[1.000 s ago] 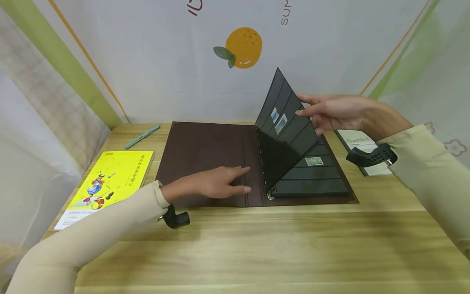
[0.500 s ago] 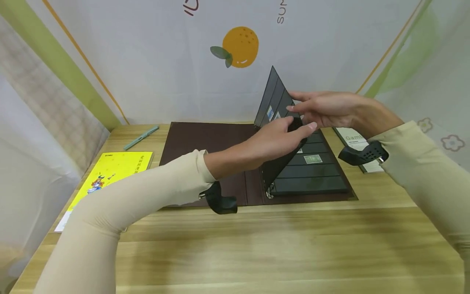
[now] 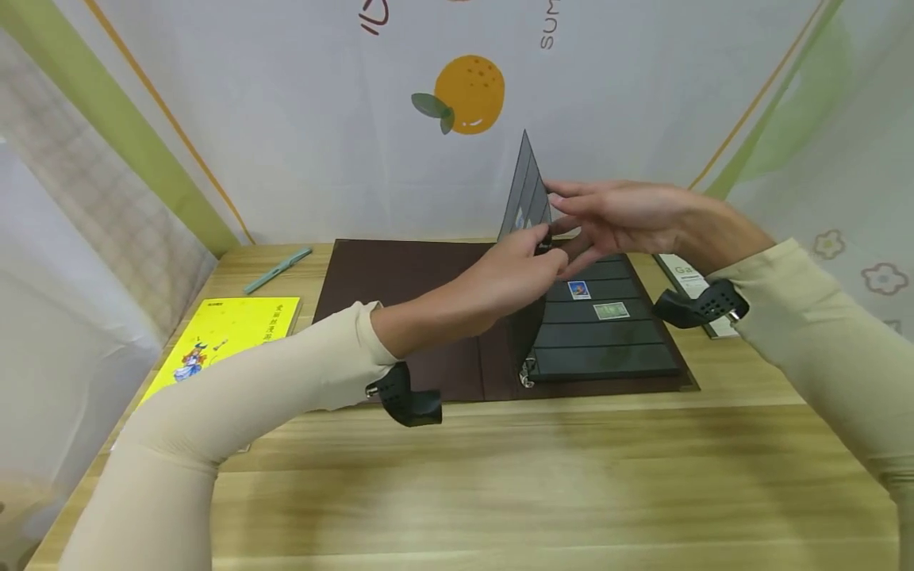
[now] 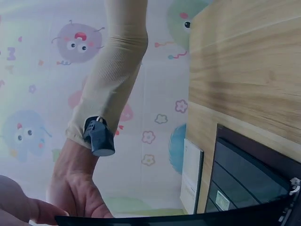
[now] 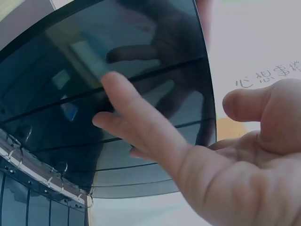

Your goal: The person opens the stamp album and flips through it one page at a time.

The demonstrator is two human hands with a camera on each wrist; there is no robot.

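A brown binder (image 3: pixel 400 285) lies open on the wooden table (image 3: pixel 543 476). One black stamp page (image 3: pixel 527 186) stands almost upright on the rings (image 5: pixel 47 175). My left hand (image 3: pixel 546 252) pinches this page at its free edge. My right hand (image 3: pixel 567 212) is just right of the page with straight fingers (image 5: pixel 141 125) against its face and the thumb (image 5: pixel 254 104) apart. The page (image 5: pixel 127 61) fills the right wrist view and mirrors the hand. Below, the flat black page (image 3: pixel 607 349) carries a blue stamp (image 3: pixel 579 290) and a green stamp (image 3: pixel 610 311).
A yellow book (image 3: pixel 221 329) lies at the table's left, with a green pen (image 3: pixel 277 269) behind it. A white booklet (image 3: pixel 687 277) sits right of the binder, partly behind my right wrist. Printed cloth walls close in the back and both sides.
My left hand has left the binder's left cover and taken hold of the raised page's edge. The page has swung from a slant to nearly upright, uncovering the blue stamp.
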